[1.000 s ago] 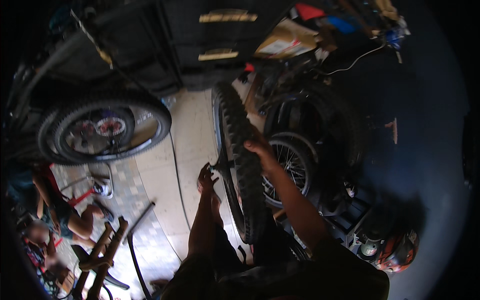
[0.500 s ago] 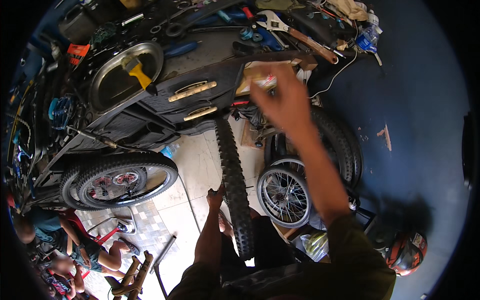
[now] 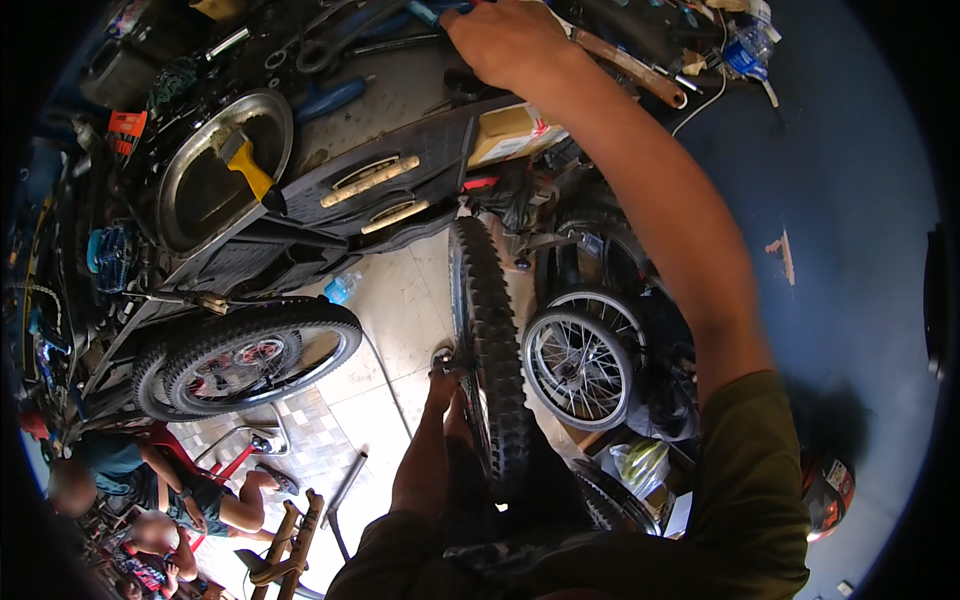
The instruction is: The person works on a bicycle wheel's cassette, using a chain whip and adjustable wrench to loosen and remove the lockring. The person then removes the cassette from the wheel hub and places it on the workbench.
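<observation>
A bicycle wheel [image 3: 492, 340] with a knobbly black tyre stands upright before my legs, seen nearly edge-on. Low on its left side, my left hand [image 3: 443, 388] is closed on it near the hub. My right arm stretches over the cluttered workbench [image 3: 400, 105]. At the bench's far edge, my right hand [image 3: 510, 45] is among the tools with fingers curled; a bit of red and teal shows by the fingertips, but what they grip is hidden. Beside that hand lies an adjustable wrench [image 3: 630, 68] with a brown handle, its head covered.
An oval metal tray [image 3: 185, 225] holds a yellow-handled brush [image 3: 250, 170]. More bicycle wheels lean at left [image 3: 262, 355] and right [image 3: 578, 368]. A plastic bottle [image 3: 342, 288] lies on the floor. Other people [image 3: 195, 480] sit at lower left, near a bike frame [image 3: 290, 540]. A helmet [image 3: 830, 495] is at right.
My right hand has gone from above the bench's front edge up to the tools at the back. The wheel stays in my left hand and now shows more of its left side.
</observation>
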Motion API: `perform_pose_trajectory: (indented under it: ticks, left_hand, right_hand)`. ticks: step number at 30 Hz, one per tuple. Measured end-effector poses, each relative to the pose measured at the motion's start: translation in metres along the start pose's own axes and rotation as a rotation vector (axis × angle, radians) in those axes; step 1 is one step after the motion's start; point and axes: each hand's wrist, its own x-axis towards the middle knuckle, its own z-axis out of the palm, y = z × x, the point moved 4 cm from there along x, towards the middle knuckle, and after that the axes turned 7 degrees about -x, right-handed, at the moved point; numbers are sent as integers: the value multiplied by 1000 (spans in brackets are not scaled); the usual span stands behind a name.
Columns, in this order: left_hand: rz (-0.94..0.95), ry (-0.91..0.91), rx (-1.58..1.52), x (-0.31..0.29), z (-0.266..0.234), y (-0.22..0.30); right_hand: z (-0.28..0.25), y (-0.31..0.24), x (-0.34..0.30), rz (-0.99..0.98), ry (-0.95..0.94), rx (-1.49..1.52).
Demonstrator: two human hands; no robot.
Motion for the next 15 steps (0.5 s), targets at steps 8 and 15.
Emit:
perform_pose_trajectory:
  ticks: [8,15]
  left_hand:
    - [48,-200,-144,2,-25,0]
    - [-22,-306,-125,24,-44,-24]
  right_hand:
    - [-10,77,-49,128,408,1030]
    - [58,61,-317,970,451,1651]
